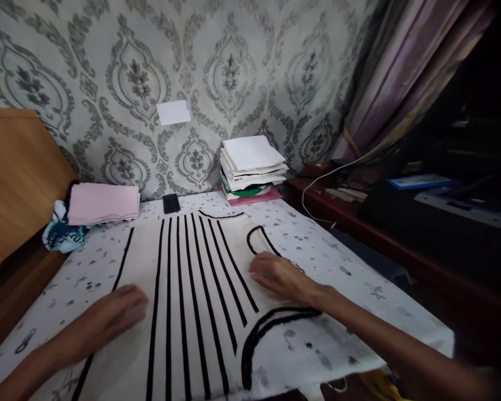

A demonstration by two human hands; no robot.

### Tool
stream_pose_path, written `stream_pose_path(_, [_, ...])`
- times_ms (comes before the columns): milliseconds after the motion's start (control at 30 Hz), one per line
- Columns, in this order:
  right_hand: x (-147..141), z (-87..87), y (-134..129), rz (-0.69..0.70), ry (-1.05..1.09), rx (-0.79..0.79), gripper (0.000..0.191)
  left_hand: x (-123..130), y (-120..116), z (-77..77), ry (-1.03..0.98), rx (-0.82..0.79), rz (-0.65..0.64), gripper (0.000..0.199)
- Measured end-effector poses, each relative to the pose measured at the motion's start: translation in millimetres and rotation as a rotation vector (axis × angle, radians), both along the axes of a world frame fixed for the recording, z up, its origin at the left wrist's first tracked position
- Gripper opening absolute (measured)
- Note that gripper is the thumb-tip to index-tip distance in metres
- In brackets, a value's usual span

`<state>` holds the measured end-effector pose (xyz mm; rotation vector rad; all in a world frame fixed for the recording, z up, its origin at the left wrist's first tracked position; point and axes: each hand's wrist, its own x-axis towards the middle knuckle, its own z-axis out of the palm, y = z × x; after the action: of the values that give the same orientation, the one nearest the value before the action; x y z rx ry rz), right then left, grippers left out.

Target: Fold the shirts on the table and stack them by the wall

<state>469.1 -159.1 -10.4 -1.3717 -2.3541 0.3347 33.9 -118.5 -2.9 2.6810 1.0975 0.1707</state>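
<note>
Across the striped garment, reaching forward with both arms, palms down. Curling the left hand loosely over the left part; bringing the right hand between black-trimmed cutouts, fingers bunched. Not telling, through blur, the width or hold of either grip. Finding the garment lying flat on the printed surface, before patterned wallpaper and a white stack.

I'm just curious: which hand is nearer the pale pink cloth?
Left: the left hand is in front of the pale pink cloth; the right hand is farther off, to its right.
</note>
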Motion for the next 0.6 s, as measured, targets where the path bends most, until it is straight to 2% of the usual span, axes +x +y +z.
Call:
stream_pose_path(67, [-7.6,-6.4,45.6,0.004,0.014,0.004,0.022,30.1,42.6,10.4,-0.054,-0.05,0.017,0.039])
stream_pose_path(100, [-9.9,-9.9,69.1,-0.022,0.006,0.003,0.02,42.5,65.5,10.9,-0.068,-0.044,0.031,0.04])
stream_pose_path(167, [-8.5,-15.8,113.5,-0.171,-0.042,-0.019,0.022,59.0,113.0,4.9,-0.06,0.003,0.09,0.044])
stream_pose_path(267, [9.1,-21.4,166.4,-0.409,-0.114,-0.048,0.035,65.7,182.2,-9.3,0.005,0.103,0.224,0.046])
stream_pose_path(367, [34.1,-24.8,200.9,-0.501,-0.156,-0.083,0.044,64.0,237.2,-16.7,0.057,0.145,0.306,0.051])
stream_pose_path(467, [50.9,-27.5,220.0,-0.509,-0.188,-0.139,0.049,66.7,270.8,-19.8,0.089,0.13,0.303,0.054])
stream_pose_path(600, [56.2,-28.0,228.7,-0.477,-0.21,-0.189,0.047,81.1,288.5,-26.2,0.126,0.114,0.247,0.048])
